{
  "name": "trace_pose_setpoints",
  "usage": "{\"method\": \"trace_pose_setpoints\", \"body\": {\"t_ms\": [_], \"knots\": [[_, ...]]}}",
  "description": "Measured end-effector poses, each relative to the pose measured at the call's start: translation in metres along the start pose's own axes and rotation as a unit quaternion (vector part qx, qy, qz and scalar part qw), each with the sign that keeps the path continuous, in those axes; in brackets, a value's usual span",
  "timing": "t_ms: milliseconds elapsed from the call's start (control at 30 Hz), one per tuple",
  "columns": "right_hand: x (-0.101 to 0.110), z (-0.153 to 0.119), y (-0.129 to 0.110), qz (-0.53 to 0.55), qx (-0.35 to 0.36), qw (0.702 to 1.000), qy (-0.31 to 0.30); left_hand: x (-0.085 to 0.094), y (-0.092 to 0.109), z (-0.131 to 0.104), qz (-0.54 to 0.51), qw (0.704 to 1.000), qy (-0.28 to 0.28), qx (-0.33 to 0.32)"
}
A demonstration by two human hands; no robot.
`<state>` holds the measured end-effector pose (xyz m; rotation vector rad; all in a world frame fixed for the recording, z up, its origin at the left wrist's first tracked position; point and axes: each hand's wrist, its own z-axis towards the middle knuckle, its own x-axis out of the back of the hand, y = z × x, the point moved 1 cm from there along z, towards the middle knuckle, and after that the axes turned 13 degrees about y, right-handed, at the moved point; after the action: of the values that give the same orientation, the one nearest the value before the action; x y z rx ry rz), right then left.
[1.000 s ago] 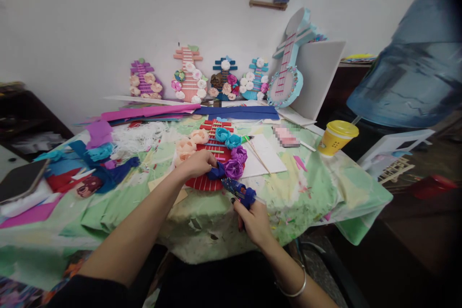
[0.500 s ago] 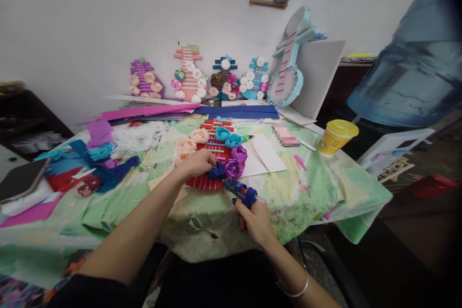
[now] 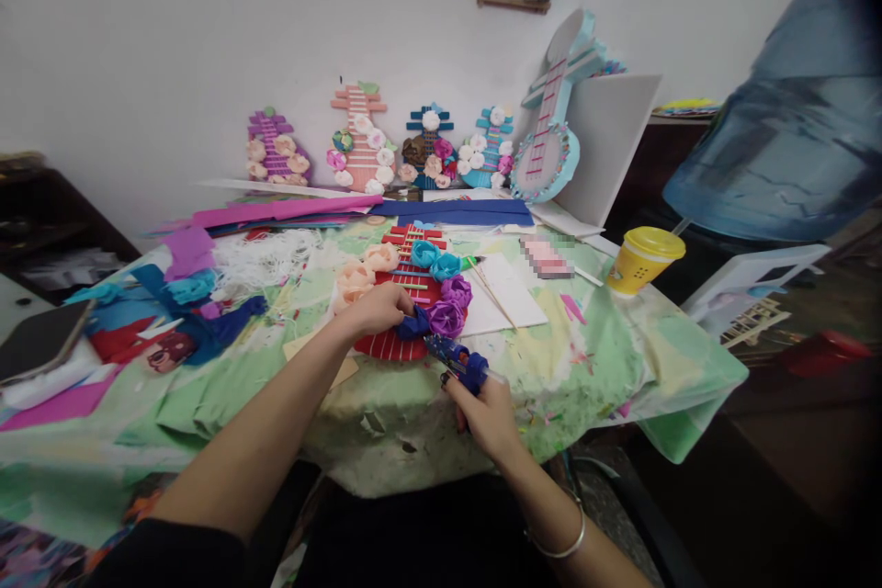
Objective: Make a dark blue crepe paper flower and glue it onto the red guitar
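Note:
A red guitar-shaped craft piece [image 3: 400, 344] lies on the green-covered table [image 3: 593, 358], trimmed with peach, turquoise and purple paper flowers [image 3: 446, 316]. My left hand [image 3: 378, 308] pinches a dark blue paper flower [image 3: 413, 325] against the piece's lower body. My right hand [image 3: 486, 412] grips a blue glue gun [image 3: 460, 360] at the table's near edge. The gun's nozzle points up-left toward the blue flower, just short of it.
Several finished flower guitars [image 3: 358, 142] lean on the wall behind coloured paper strips [image 3: 455, 213]. A yellow cup [image 3: 640, 262] stands at right and a big water bottle [image 3: 792, 138] beyond it. White paper with sticks [image 3: 503, 294] lies beside the craft; scraps and a phone [image 3: 41, 340] lie at left.
My right hand has raised the glue gun slightly toward the blue flower. My left hand has stayed on the flower.

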<state>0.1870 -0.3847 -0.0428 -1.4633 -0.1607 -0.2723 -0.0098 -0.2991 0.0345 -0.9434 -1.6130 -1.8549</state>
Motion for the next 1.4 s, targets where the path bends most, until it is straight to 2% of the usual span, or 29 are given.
{"method": "trace_pose_setpoints", "body": {"t_ms": [133,367,867,1400], "knots": [[-0.0023,0.0017,0.0018,-0.002,0.020,1.000,0.019,0.0000,-0.0014,0.0009,0.003,1.000,-0.003,0.004],[-0.0051,0.0024,0.0030,0.001,0.042,0.999,0.009,0.0001,-0.0041,0.0026,0.002,1.000,-0.001,0.005],[-0.0062,-0.0033,0.0014,0.011,0.033,0.999,-0.015,0.0009,-0.0031,0.0028,0.003,1.000,-0.011,0.004],[-0.0061,-0.0005,0.0008,-0.003,0.078,0.997,0.011,-0.0015,-0.0045,0.0046,-0.001,1.000,-0.021,0.002]]}}
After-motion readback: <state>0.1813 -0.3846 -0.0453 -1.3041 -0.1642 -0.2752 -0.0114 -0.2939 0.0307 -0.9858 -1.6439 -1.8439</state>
